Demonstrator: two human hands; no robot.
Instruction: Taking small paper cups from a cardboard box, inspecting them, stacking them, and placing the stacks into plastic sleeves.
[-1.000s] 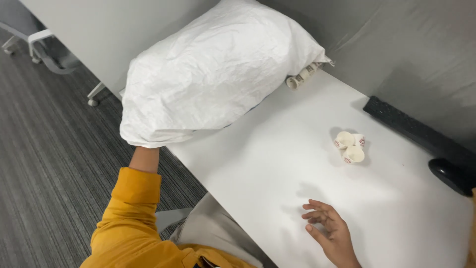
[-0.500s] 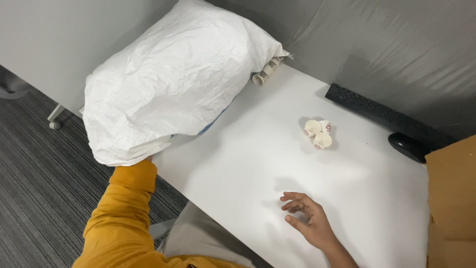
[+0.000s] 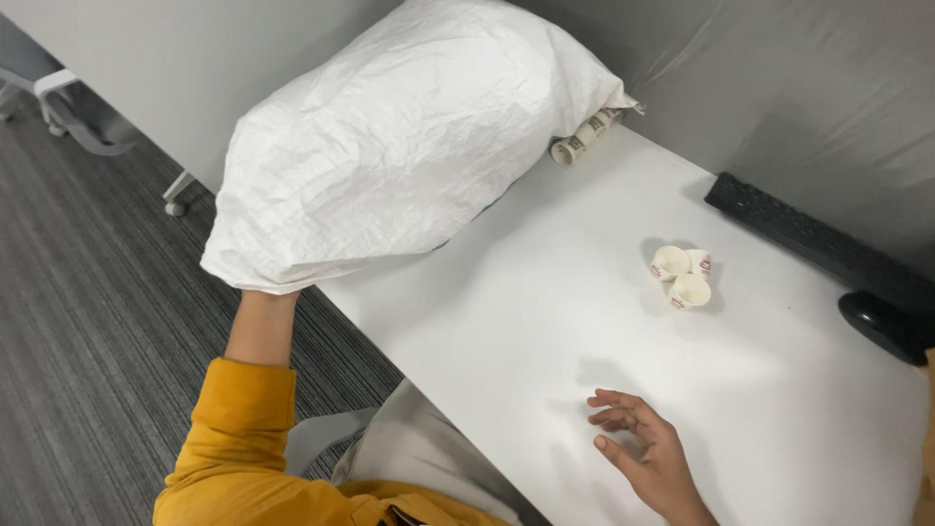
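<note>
White desk [image 3: 545, 321]: left hand hidden inside white sack [image 3: 409, 146], right hand [image 3: 648, 453] spread, empty, well apart.

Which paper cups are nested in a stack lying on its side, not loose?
The stack of cups poking from under the white sack at the desk's far edge. The three loose cups sit clustered mid-desk, separate.

1 sack [image 3: 409, 146], 3 cups [image 3: 682, 277], 1 keyboard [image 3: 818, 244], 1 mouse [image 3: 881, 326].
</note>
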